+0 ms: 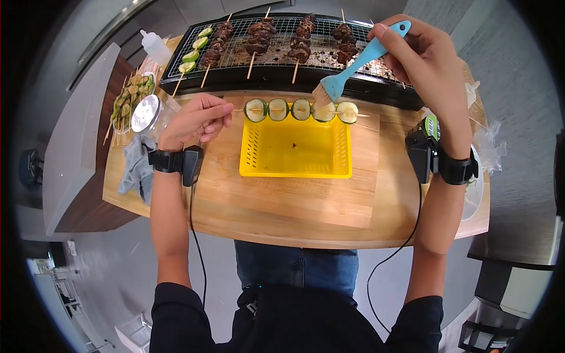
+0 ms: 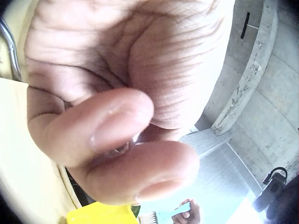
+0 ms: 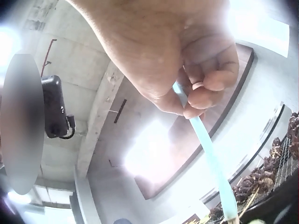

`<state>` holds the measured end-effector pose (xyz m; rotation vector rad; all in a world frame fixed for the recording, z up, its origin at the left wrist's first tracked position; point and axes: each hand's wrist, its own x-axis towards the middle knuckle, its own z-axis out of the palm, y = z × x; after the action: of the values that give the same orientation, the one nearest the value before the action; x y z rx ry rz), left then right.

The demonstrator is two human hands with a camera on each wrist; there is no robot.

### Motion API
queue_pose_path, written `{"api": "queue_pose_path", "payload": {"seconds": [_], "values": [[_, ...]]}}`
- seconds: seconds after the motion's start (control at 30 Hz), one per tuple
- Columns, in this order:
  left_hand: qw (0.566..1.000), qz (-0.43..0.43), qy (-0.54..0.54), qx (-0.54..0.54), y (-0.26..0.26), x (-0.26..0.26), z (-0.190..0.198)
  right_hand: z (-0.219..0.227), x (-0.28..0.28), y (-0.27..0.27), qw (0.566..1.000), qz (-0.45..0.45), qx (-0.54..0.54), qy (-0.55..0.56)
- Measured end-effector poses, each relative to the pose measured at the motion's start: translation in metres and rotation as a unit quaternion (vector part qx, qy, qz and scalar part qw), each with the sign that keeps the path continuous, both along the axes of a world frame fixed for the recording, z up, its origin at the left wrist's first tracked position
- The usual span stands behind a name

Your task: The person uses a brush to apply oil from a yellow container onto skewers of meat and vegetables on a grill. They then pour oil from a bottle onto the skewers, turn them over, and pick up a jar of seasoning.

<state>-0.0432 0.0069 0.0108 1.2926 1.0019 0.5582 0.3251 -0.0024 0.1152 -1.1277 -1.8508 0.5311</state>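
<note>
The left hand (image 1: 200, 120) pinches the left end of a skewer strung with several zucchini slices (image 1: 278, 109), held level over the back rim of a yellow basket (image 1: 294, 175). The right hand (image 1: 432, 65) grips the handle of a light blue brush (image 1: 368, 56); its bristles touch or hang just above the slices toward the right end. In the left wrist view the left hand's fingers (image 2: 159, 172) are curled, the skewer mostly hidden behind them. In the right wrist view the brush handle (image 3: 210, 154) slants down from the right hand (image 3: 187, 70).
Behind the basket stands a black grill (image 1: 253, 73) with several meat skewers and a green slice skewer. At left are a glass jar (image 1: 147, 115), a squeeze bottle (image 1: 155, 47), a plate of green skewers (image 1: 134, 94) and a grey cloth (image 1: 139, 167). A white plate (image 1: 474, 194) lies right.
</note>
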Motion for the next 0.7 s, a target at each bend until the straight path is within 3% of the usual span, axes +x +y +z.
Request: {"api": "queue_pose_path", "payload": {"seconds": [0.27, 0.33, 0.53, 0.63, 0.7], "values": [[1.0, 0.002, 0.002, -0.001, -0.001, 0.001, 0.001, -0.003, 0.02, 0.014, 0.998, -0.048, 0.035, -0.011], [1.0, 0.002, 0.001, -0.003, -0.001, 0.001, 0.001, -0.001, 0.026, 0.014, 0.992, -0.089, 0.051, -0.067], [1.0, 0.003, -0.007, -0.008, 0.0, 0.001, -0.001, 0.008, 0.023, 0.007, 0.997, -0.051, -0.004, -0.055], [1.0, -0.001, -0.01, -0.005, 0.002, 0.0, -0.003, 0.001, 0.021, 0.011, 0.999, -0.005, 0.003, -0.043], [1.0, -0.001, -0.012, -0.005, 0.002, 0.0, -0.002, -0.003, 0.026, 0.015, 0.998, -0.024, 0.024, -0.051]]}}
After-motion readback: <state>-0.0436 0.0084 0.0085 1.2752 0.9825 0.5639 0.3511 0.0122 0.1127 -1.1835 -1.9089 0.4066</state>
